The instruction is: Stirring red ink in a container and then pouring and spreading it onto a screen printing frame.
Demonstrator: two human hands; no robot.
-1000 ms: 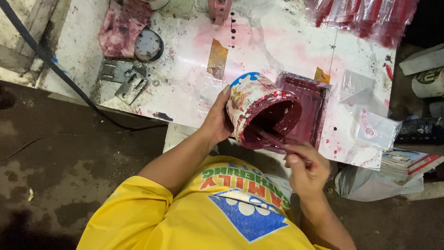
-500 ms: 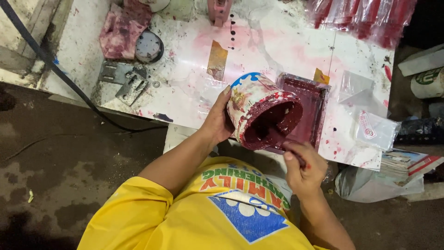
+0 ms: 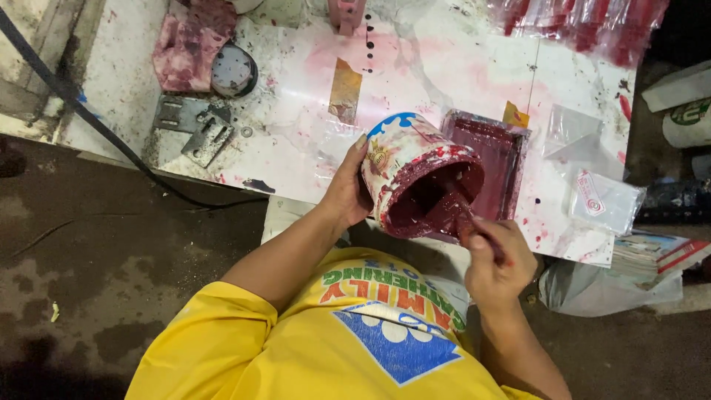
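Observation:
My left hand (image 3: 346, 189) grips the side of a white paint tub (image 3: 404, 159) stained with dark red, tilted so its mouth faces me. The inside is coated in thick red paint. My right hand (image 3: 498, 255) holds a thin paint-covered stick (image 3: 463, 215) whose tip reaches into the tub's mouth. Just behind the tub lies a rectangular tray (image 3: 498, 159) filled with the same red paint, on the white paint-smeared table (image 3: 296, 96).
Red-stained rag (image 3: 189, 48) and round disc (image 3: 233, 70) lie far left, metal brackets (image 3: 196, 130) below them. Small clear plastic bags (image 3: 603, 200) sit right of the tray, red-filled packets (image 3: 585, 22) at the far right. A black cable (image 3: 89, 118) crosses the left edge.
The stick in my right hand has moved up from the tub's lower rim to deeper inside its mouth. The tub stays tilted in my left hand.

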